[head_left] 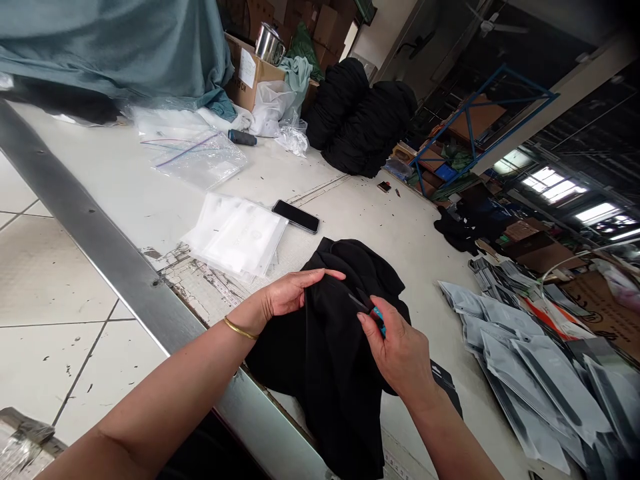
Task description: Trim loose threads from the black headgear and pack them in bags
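A black garment (340,360) lies bunched across the table edge, part of it hanging over the front. My left hand (293,292) holds its upper left side, one digit stretched along the cloth and the other fingers partly hidden by the folds. In my right hand (397,343) is a pair of small thread snips (378,320) with a teal handle, gripped between thumb and fingers. Their dark blades point left, close over the fabric; whether they touch it I cannot tell. A dark tag or card (445,383) shows behind my right wrist.
Beyond the garment lie clear plastic bags (237,233) and a phone (296,217). Packed plastic sleeves (540,373) are heaped at right. Stacked black cloth bundles (363,120) and a carton (250,73) with a metal mug (269,45) stand farther back. A metal edge (115,247) borders the table.
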`<move>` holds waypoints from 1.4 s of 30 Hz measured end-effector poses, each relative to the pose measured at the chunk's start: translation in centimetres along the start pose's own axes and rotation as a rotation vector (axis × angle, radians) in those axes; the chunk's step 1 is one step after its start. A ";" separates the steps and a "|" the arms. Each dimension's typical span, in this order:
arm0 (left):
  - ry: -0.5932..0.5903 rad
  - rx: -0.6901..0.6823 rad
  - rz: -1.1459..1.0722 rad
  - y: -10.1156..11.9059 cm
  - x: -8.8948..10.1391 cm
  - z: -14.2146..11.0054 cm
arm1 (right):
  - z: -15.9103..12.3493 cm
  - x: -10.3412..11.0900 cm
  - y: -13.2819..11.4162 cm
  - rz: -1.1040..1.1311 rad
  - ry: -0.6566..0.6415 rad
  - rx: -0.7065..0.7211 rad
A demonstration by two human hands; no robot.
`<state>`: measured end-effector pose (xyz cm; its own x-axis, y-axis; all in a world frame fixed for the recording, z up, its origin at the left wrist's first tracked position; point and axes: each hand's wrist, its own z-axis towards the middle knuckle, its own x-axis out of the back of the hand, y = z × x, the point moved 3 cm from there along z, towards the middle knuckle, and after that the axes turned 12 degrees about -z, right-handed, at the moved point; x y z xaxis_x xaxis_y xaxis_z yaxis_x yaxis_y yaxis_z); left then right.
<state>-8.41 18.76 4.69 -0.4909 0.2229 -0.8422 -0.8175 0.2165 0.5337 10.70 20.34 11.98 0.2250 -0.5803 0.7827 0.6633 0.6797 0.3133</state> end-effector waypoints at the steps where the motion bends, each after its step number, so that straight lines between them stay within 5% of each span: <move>1: -0.010 0.003 0.003 0.0 0.0 0.0 | 0.1 0.0 -0.2 -0.050 0.027 0.061; 8: 0.010 -0.009 0.070 0.2 -0.6 -0.1 | 1.1 -0.5 -1.1 -0.167 0.023 0.251; 24: -0.001 0.003 0.106 0.1 -0.4 -0.1 | 1.8 -0.8 -1.1 -0.150 -0.037 0.270; 32: 0.021 -0.027 0.082 0.1 -0.7 0.1 | 1.4 -0.5 0.4 0.000 -0.044 0.133; 42: 0.010 -0.080 0.184 0.4 -0.8 -0.1 | 1.8 -0.4 -0.8 -0.075 -0.045 0.274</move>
<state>-8.38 18.55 5.52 -0.6369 0.2418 -0.7320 -0.7347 0.0972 0.6714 8.82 20.83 12.41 0.1466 -0.6172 0.7730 0.4580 0.7350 0.5000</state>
